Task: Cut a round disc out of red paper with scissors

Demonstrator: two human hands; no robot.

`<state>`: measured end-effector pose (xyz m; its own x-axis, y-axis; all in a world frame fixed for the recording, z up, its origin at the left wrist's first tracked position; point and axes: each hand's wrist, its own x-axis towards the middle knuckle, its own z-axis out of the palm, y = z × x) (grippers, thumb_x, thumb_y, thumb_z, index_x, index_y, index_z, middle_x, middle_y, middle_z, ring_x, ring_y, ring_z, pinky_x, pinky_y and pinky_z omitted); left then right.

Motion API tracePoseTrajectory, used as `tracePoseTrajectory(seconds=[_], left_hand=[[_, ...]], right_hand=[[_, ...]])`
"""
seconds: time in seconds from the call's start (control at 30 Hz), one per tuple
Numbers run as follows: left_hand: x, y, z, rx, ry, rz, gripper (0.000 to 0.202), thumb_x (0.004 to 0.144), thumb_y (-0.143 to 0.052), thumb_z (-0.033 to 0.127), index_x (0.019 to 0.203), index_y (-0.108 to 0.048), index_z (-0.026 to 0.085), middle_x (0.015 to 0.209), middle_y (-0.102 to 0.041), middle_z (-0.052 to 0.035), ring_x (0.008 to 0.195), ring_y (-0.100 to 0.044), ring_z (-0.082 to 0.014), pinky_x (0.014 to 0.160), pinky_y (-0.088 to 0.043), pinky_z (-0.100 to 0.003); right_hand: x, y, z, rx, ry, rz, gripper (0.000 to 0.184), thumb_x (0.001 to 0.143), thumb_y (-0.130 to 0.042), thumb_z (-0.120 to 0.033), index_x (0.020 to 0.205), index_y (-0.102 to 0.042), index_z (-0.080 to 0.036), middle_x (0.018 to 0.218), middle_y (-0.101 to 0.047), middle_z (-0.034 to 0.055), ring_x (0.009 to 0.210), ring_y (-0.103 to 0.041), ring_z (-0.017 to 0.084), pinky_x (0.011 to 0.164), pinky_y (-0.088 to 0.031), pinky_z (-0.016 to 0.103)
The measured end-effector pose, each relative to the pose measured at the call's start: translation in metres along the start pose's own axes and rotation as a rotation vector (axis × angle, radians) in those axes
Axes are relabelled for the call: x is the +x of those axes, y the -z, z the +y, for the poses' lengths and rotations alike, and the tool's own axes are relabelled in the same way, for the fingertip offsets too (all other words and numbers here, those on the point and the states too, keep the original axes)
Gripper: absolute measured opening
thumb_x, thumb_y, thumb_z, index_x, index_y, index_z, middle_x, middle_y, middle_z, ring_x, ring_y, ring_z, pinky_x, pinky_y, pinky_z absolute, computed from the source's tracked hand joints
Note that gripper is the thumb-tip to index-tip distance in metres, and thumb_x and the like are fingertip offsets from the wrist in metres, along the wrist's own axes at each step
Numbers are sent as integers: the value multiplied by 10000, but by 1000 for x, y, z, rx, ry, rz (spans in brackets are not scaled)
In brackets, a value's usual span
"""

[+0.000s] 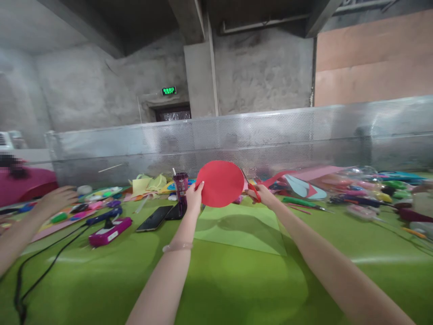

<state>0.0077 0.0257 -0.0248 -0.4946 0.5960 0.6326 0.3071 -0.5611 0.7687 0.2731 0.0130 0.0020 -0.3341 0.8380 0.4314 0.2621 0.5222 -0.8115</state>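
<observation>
My left hand (194, 197) pinches the left edge of a round red sheet of paper (221, 184), thumb on its near face. The sheet is held up above the table, facing me. On its right side my right hand (263, 195) is closed round the red handles of a pair of scissors (254, 192). The scissor blades point up along the disc's right edge; whether they touch the paper I cannot tell. Beneath both hands a light green sheet (240, 228) lies flat on the green table (237, 289).
Left of my arm are a black phone (154, 218), a lidded purple cup (181, 189) with a straw and a magenta power strip (110, 231). Another person's hand (61, 195) reaches in at left. Right stand paper scraps (304, 186), a green-handled tool (301, 202) and bagged craft pieces.
</observation>
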Motion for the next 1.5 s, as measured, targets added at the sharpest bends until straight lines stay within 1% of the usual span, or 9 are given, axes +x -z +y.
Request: tracePoseTrajectory(seconds=[0.13,0.27,0.47,0.6,0.8,1.1,1.3,1.5], left_hand=[[0,0,-1,-29,8,-9,362,701,-564,480,828,-651,153,792,-664,-75,760,-588,-221,683,-433,-299],[0,-1,0,-43,-6,-34,345,702,-569,470,830,-652,161,825,-671,-76,796,-593,-228,699,-436,-300],[-1,-2,1,-89,19,-70,376,686,-585,476,877,-656,159,851,-675,-75,811,-596,-229,713,-443,-302],[-2,-2,3,-103,32,-80,385,678,-593,474,882,-656,153,859,-673,-85,818,-596,-235,712,-446,-308],[-3,-2,5,-108,41,-86,378,678,-596,474,872,-656,156,839,-671,-80,782,-596,-224,693,-444,-300],[-2,-3,3,-107,41,-70,382,669,-602,494,854,-654,164,824,-671,-62,784,-597,-221,698,-443,-296],[-2,-2,1,-87,21,-77,399,666,-604,508,834,-654,149,804,-666,-77,770,-592,-227,699,-438,-305],[-3,-3,1,-82,28,-80,401,665,-599,514,831,-651,153,786,-664,-64,738,-587,-209,687,-436,-294]], right_hand=[[0,3,0,64,-1,28,273,657,-573,-370,535,-423,-176,467,-416,-40,432,-408,83,451,-429,241],[-1,5,1,77,3,-4,257,643,-577,-344,527,-420,-178,462,-401,-47,437,-390,80,454,-417,234],[-1,4,3,58,-9,-34,268,637,-582,-381,542,-436,-177,471,-408,-46,442,-386,81,467,-419,240],[-2,4,2,47,6,-46,257,645,-569,-372,541,-438,-177,468,-409,-45,439,-390,81,470,-419,240],[-3,4,2,48,18,-38,264,657,-565,-362,526,-430,-177,469,-418,-41,442,-395,83,475,-420,246],[-2,3,2,59,12,-52,248,652,-569,-341,518,-439,-178,462,-423,-37,436,-403,89,469,-410,251],[-2,3,1,54,14,-49,253,648,-569,-361,525,-446,-178,462,-416,-42,436,-398,86,465,-404,243],[-1,3,2,44,21,-46,233,648,-560,-363,558,-453,-178,470,-430,-43,437,-423,89,457,-399,234]])
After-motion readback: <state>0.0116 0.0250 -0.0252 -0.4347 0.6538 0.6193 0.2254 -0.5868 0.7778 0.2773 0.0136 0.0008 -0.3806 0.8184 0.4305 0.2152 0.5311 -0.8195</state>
